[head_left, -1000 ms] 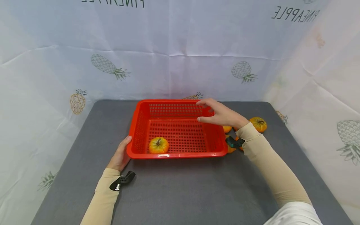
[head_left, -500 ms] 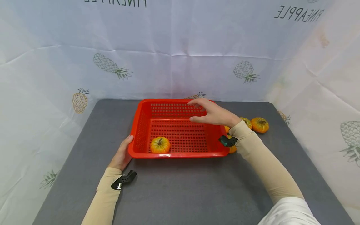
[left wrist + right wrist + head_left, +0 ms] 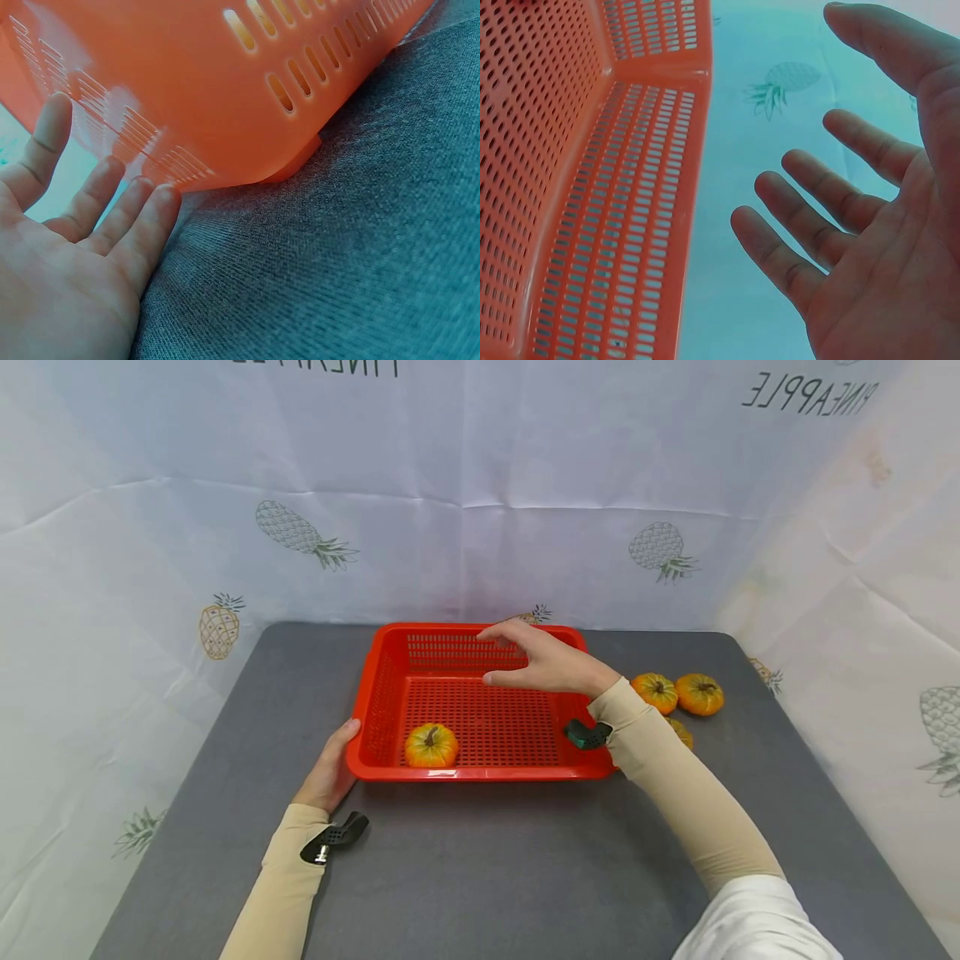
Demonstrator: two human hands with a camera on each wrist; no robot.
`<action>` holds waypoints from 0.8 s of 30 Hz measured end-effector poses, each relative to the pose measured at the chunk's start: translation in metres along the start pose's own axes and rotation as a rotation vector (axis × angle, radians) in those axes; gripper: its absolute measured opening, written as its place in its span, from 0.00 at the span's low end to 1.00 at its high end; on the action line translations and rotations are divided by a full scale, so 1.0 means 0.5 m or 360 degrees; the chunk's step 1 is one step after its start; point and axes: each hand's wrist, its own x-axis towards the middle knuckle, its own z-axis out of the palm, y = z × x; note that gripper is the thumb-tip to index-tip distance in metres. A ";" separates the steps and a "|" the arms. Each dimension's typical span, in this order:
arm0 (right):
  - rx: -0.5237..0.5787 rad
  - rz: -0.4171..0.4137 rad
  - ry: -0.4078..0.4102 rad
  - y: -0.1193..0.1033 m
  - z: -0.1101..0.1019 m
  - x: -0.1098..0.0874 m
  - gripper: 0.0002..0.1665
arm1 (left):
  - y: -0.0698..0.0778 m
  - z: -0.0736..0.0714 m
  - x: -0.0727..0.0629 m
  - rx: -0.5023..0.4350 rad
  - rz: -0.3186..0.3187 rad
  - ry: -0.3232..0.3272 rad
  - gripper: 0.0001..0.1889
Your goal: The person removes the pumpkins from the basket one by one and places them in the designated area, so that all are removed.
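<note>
A red slotted plastic basket [image 3: 480, 773] sits on the dark grey table. In its front left part lies a small orange-yellow pumpkin [image 3: 431, 747] with its stem up. My left hand [image 3: 330, 768] rests at the basket's left side; in the left wrist view its fingers [image 3: 146, 217] are nearly straight against the slotted wall. Over the right half of the basket hovers my right hand [image 3: 551, 660], thumb and fingers spread apart with nothing between them. The right wrist view has that hand [image 3: 877, 247] apart from the basket wall [image 3: 615, 225].
Right of the basket are more small pumpkins: one [image 3: 655, 693] beside another [image 3: 701, 694], and a third [image 3: 680, 732] partly behind my right sleeve [image 3: 682, 785]. A white pineapple-print cloth [image 3: 480, 560] hangs behind and beside the grey table [image 3: 480, 877].
My right hand has moved left over the basket, uncovering more of the pumpkins at the right. The left hand stays at the basket's side. The head view has shifted slightly.
</note>
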 end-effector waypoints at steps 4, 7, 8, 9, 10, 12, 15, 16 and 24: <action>0.0024 -0.0005 -0.0032 -0.006 0.010 0.012 0.40 | 0.001 0.001 0.000 0.0000 -0.0005 0.0002 0.20; 0.0047 -0.0017 -0.0057 -0.014 0.018 0.019 0.39 | 0.001 0.001 0.000 -0.0001 -0.0009 0.0008 0.20; 0.0051 -0.0020 -0.0069 -0.017 0.020 0.022 0.39 | 0.001 0.002 0.000 0.0001 -0.0010 0.0010 0.20; 0.0059 -0.0026 -0.0080 -0.020 0.023 0.024 0.39 | 0.001 0.002 0.001 -0.0003 -0.0014 0.0013 0.20; 0.0055 -0.0030 -0.0093 -0.023 0.026 0.027 0.39 | 0.001 0.002 0.001 -0.0002 -0.0014 0.0016 0.20; 0.0047 -0.0036 -0.0113 -0.028 0.031 0.031 0.39 | 0.002 0.004 0.001 0.0002 -0.0021 0.0027 0.19; 0.0049 -0.0045 -0.0140 -0.034 0.039 0.038 0.39 | 0.003 0.005 0.002 0.0009 -0.0027 0.0041 0.19; 0.0047 -0.0048 -0.0148 -0.036 0.042 0.041 0.39 | 0.002 0.004 0.002 0.0010 -0.0024 0.0046 0.19; 0.0037 -0.0101 -0.0206 -0.045 0.064 0.059 0.37 | -0.001 0.001 0.001 -0.0010 -0.0005 0.0017 0.19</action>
